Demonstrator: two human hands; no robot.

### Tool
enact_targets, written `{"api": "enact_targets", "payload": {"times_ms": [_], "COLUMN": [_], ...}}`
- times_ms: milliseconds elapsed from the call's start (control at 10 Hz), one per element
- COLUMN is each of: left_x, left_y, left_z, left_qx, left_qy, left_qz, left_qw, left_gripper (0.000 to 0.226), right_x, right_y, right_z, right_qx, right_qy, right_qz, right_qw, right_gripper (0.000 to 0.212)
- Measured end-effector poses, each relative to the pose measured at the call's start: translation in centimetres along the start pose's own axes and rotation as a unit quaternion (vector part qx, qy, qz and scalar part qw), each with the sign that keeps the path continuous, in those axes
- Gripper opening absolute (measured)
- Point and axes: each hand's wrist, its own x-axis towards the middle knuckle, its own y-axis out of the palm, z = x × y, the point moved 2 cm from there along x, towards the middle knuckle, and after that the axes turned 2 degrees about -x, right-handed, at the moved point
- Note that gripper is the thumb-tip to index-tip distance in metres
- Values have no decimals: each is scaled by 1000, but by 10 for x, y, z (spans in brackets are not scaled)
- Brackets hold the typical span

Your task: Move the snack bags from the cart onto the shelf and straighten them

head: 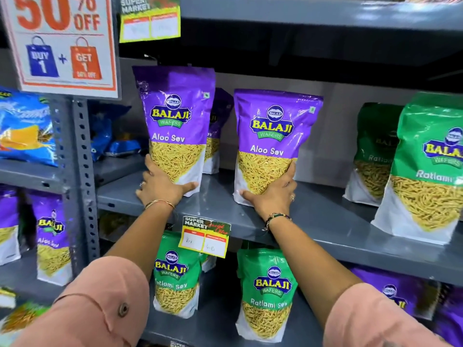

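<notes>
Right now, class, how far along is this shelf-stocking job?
Done: a purple bag stands behind. In hand: left hand and right hand each grip the base of a purple Aloo Sev bag on the shelf. Left: releasing, straightening. The cart is unseen.

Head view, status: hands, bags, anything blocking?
Left hand shut on left Aloo Sev bag. Right hand shut on right Aloo Sev bag. Both upright on shelf. Nothing blocking.

A third purple bag (220,126) stands mostly hidden behind the left Aloo Sev bag (176,126).
</notes>
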Motion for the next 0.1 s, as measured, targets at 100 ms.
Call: {"api": "enact_targets", "payload": {"times_ms": [100], "left_x": [-4], "left_y": [-1], "left_z": [-8], "left_qx": [-9], "left_qy": [-7], "left_qz": [-13], "left_qw": [1000], "left_gripper": [144], "right_x": [-1], "right_y": [-2], "right_z": [2], "right_qx": [14], "right_qy": [1], "right_qz": [-1], "right_qw": [1000], "right_gripper": [138]}}
